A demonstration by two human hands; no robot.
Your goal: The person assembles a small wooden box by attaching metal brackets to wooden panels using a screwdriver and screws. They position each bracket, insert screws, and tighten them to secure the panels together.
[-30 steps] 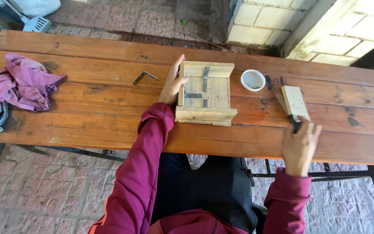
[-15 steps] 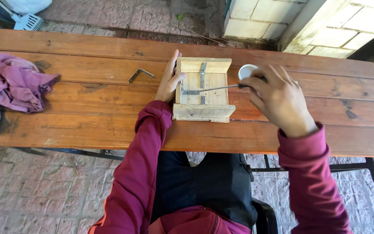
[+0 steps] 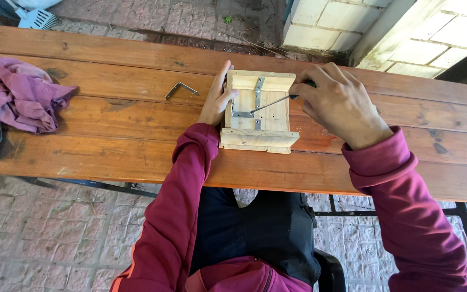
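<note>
Reddish varnished wood, slightly glossy, on the bench [image 3: 109, 124]. Pale raw matt wood for the small frame [image 3: 259, 111], with dull grey metal brackets [image 3: 255, 103]. Thin shiny metal screwdriver shaft [image 3: 270, 103]. Crumpled soft purple cloth [image 3: 20, 94] far left.

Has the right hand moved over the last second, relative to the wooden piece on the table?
Yes. The right hand left the table's near edge and went up and leftward to the wooden piece, now holding a screwdriver over it.
</note>
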